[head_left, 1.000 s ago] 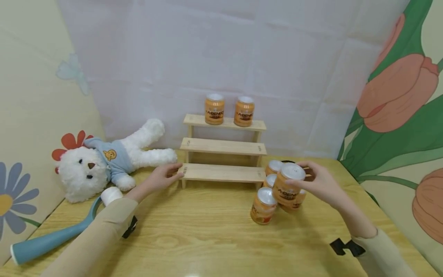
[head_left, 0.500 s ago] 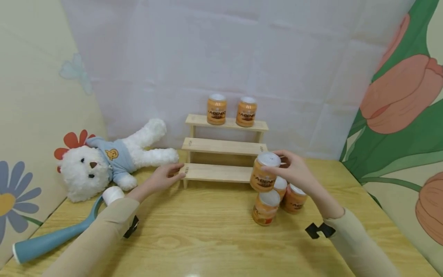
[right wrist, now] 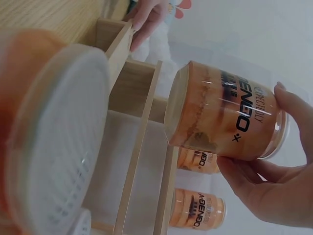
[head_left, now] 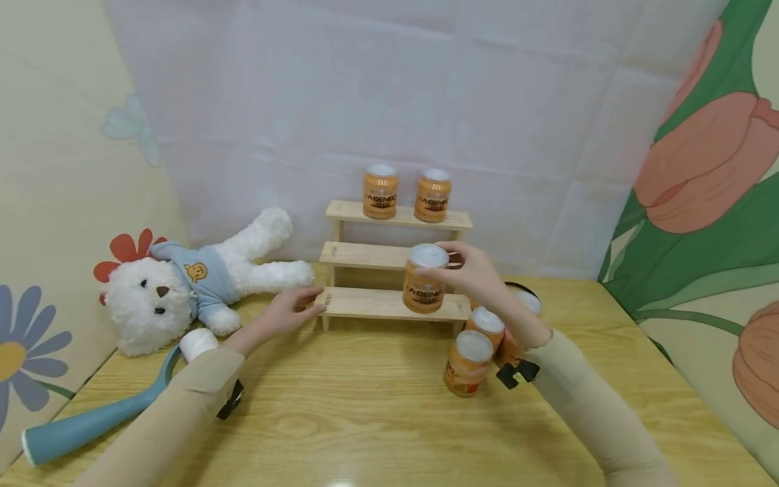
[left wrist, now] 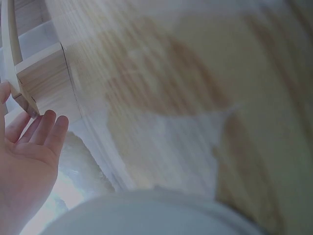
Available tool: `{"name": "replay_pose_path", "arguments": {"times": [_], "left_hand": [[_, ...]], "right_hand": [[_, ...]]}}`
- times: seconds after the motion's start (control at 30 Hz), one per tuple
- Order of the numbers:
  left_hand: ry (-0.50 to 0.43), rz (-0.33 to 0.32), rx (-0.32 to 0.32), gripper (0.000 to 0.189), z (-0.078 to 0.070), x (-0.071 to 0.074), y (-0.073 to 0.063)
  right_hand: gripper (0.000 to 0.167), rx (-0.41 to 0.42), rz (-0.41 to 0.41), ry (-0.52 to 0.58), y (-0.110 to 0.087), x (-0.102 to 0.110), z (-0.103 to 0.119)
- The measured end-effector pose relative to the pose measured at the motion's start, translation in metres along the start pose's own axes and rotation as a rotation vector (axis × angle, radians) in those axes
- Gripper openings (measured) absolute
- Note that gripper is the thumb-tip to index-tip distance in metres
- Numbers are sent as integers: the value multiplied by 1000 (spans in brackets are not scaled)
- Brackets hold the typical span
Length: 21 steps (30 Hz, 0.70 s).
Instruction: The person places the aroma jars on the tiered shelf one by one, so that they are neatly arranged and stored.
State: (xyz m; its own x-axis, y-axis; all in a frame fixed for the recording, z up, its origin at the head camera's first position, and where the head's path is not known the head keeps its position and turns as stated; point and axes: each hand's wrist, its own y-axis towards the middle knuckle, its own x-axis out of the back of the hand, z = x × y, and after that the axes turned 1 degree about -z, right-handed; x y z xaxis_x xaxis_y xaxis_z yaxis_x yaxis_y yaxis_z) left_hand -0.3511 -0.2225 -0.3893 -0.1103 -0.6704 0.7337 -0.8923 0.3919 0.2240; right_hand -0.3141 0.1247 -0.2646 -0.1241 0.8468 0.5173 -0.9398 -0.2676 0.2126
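My right hand point(head_left: 477, 274) grips an orange can point(head_left: 424, 287) with a pale lid near its top, thumb on one side and fingers on the other. In the right wrist view this can point(right wrist: 225, 112) hangs clear of the boards. It overlaps the lower two steps of a three-step wooden stand point(head_left: 377, 302) in the head view. My left hand point(head_left: 285, 316) pinches the left end of the stand's lowest step; in the left wrist view its fingertips point(left wrist: 49, 115) lie at the board's corner. Two matching cans point(head_left: 380, 193) stand upright on the top step.
More orange cans point(head_left: 468, 365) cluster on the table point(head_left: 316, 419) right of the stand, partly behind my right forearm. At left lie a white plush toy point(head_left: 152, 304) in a blue shirt and a blue-handled roller point(head_left: 97, 419). A white cloth point(head_left: 517, 135) hangs behind.
My right hand has carried the can from above the cluster on the right, leftward and up, to in front of the stand. The left hand stays at the stand's end.
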Motion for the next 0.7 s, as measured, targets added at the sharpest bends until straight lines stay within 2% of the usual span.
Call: {"name": "replay_pose_path", "arguments": {"times": [0.23, 0.47, 0.7], "left_hand": [[-15, -1, -18, 56, 2, 0, -1], [-10, 0, -19, 57, 0, -1, -2], [-20, -4, -7, 57, -2, 2, -3]], "right_hand": [[51, 61, -1, 7, 24, -15, 5], [57, 52, -5, 38, 44, -29, 9], [43, 65, -35, 85, 68, -46, 14]]}}
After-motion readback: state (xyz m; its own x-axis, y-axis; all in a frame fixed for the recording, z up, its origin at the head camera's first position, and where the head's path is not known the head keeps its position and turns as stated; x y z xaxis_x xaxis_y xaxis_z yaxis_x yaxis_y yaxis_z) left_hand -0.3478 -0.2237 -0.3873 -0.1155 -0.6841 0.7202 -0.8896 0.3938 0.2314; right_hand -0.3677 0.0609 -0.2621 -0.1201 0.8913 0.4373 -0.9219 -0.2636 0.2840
